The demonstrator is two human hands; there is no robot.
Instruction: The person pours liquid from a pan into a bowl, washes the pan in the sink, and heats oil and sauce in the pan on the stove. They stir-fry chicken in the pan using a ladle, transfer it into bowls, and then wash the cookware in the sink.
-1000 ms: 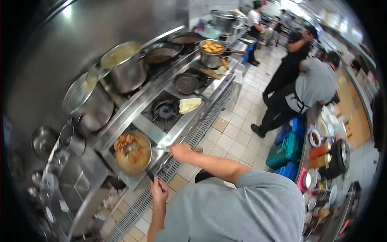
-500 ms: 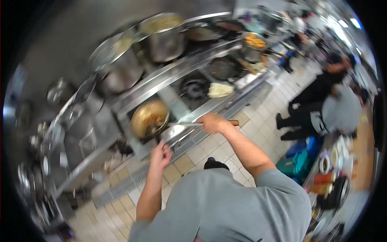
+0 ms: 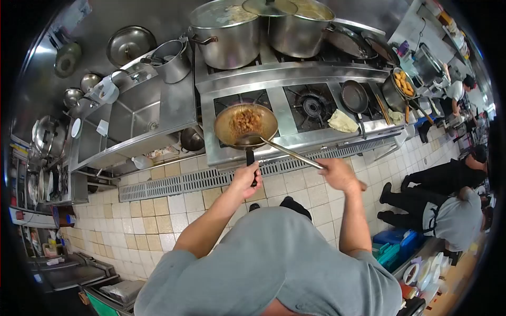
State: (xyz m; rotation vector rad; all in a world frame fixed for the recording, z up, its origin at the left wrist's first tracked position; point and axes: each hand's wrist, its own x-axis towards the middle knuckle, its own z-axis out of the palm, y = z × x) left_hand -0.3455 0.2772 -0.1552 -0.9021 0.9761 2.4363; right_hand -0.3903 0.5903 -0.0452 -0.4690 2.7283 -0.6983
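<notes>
A wok (image 3: pixel 223 124) sits over the left front burner, with browned chopped food (image 3: pixel 246 122) heaped inside. My left hand (image 3: pixel 245 180) is closed around the wok's black handle (image 3: pixel 250 157). In my right hand (image 3: pixel 340 175) is a long-handled metal ladle (image 3: pixel 292 153), its wooden end sticking out past my fist. The ladle's bowl rests inside the wok at the near side, touching or close to the food.
Two big stockpots (image 3: pixel 226 45) stand behind the wok. To the right are a bare burner (image 3: pixel 312 107), a folded cloth (image 3: pixel 342 121), a small frying pan (image 3: pixel 354 97) and a pot of fried pieces (image 3: pixel 404 84). A sink (image 3: pixel 138 113) lies left. Several people stand at right.
The view has turned and steadied. My left hand now shows clearly around the wok handle. My right hand still holds the ladle, and the browned food is more plainly visible.
</notes>
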